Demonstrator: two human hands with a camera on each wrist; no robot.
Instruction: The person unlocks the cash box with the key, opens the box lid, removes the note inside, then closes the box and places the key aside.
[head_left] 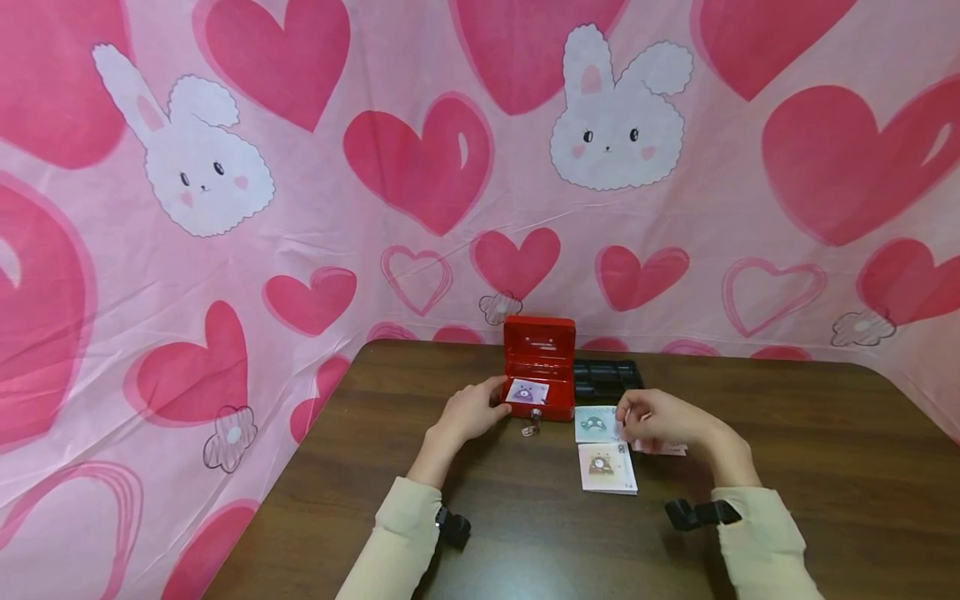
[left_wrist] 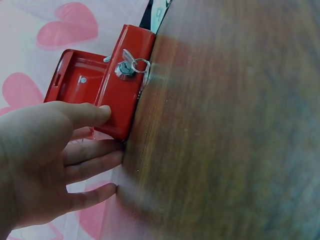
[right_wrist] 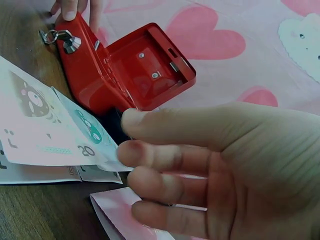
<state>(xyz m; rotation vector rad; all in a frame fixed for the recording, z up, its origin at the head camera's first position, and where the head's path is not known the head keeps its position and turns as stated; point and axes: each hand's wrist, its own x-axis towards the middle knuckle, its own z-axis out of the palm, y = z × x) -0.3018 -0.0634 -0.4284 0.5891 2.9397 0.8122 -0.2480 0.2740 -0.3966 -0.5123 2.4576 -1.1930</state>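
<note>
Seen in the head view, the green notes [head_left: 595,423] lie on the surface [head_left: 525,533] at 4 o'clock from the red box [head_left: 558,410], with the brown notes [head_left: 608,470] at 6 o'clock and the pink notes [head_left: 669,450] at 4 o'clock from them. The right grip [head_left: 666,417] has thumb and fingers curled at the green notes' 3 o'clock edge; whether they pinch paper cannot be told. The left grip [head_left: 471,411] stands apart, unclamped, its thumb on the red box near the 7 o'clock corner. The notes are probably light, flexible and slippery against one another; take hold at an edge, thumb above, fingers below, without creasing. The red box looks stiff; steady it by its walls, clear of the raised lid [head_left: 539,337].
</note>
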